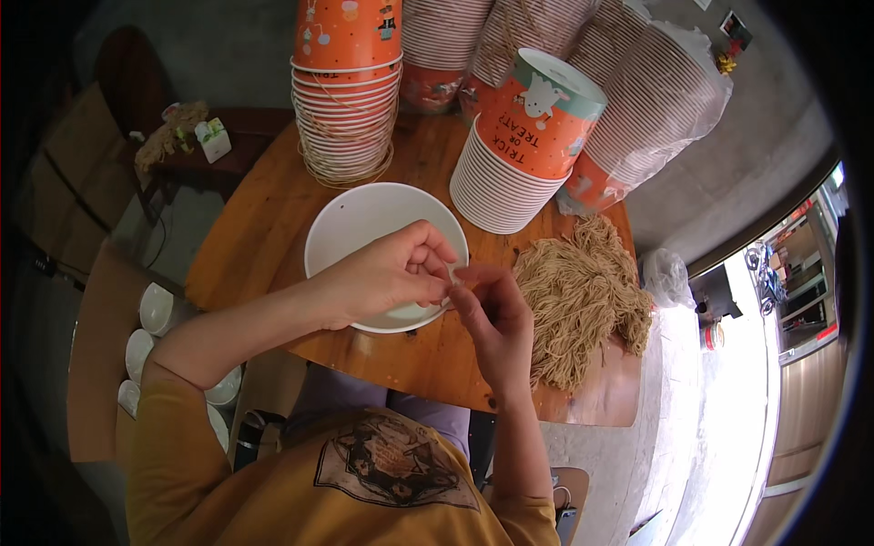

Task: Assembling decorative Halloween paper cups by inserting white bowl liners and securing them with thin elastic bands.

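Over a round white paper bucket (350,218) on the wooden table, my two hands meet fingertip to fingertip. My left hand (387,273) reaches across the bucket's opening, thumb and fingers pinched together. From the right, my right hand (496,323) pinches at the same spot, just above the bucket's right rim. Something small and whitish shows between the fingertips, too small to name. Beside my right hand lies a big bundle of tan cord (583,305), its strands loose and spread.
Behind the bucket stand a stack of orange paper buckets (350,136) with cord loops around it and another stack (510,182) topped by an upside-down bucket. Plastic-wrapped stacks (660,105) fill the back. At lower left, a cardboard box (96,364) holds several white buckets.
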### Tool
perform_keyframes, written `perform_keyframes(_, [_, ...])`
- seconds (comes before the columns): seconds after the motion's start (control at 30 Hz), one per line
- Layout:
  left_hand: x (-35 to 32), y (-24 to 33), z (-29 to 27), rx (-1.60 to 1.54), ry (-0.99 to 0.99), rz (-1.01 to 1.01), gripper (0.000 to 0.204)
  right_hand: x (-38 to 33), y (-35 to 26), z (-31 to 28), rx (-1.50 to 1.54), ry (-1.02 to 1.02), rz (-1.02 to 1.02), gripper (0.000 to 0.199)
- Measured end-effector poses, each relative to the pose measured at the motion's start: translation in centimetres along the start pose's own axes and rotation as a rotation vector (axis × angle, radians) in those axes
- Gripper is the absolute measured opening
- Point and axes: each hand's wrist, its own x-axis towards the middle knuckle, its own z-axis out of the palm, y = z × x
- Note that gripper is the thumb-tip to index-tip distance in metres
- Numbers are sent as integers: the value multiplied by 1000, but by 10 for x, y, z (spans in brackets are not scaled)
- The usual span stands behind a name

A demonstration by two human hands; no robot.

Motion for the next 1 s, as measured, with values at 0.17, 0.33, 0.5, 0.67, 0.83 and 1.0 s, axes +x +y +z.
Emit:
perform_keyframes(0.17, [0, -1, 1, 2, -7, -16, 25, 1, -10, 3, -193, 36, -30, 7])
perform_keyframes(0.33, [4, -2, -1, 153, -68, -138, 20, 6, -1, 5, 28, 35, -12, 8])
perform_keyframes(0.5, [1, -5, -9, -32, -55, -88, 15, -19, 3, 22, -98, 106, -178, 10])
perform_keyframes(0.67, [1, 1, -4, -25, -109, -99, 12, -44, 7, 57, -435, -82, -497, 19])
perform_keyframes(0.83, [0, 4, -6, -13, -130, -68, 14, -28, -29, 36, -385, -339, -260, 16])
perform_keyframes(1.0, [13, -3, -5, 39, -193, -84, 7, 30, -55, -12, -328, -430, -115, 17])
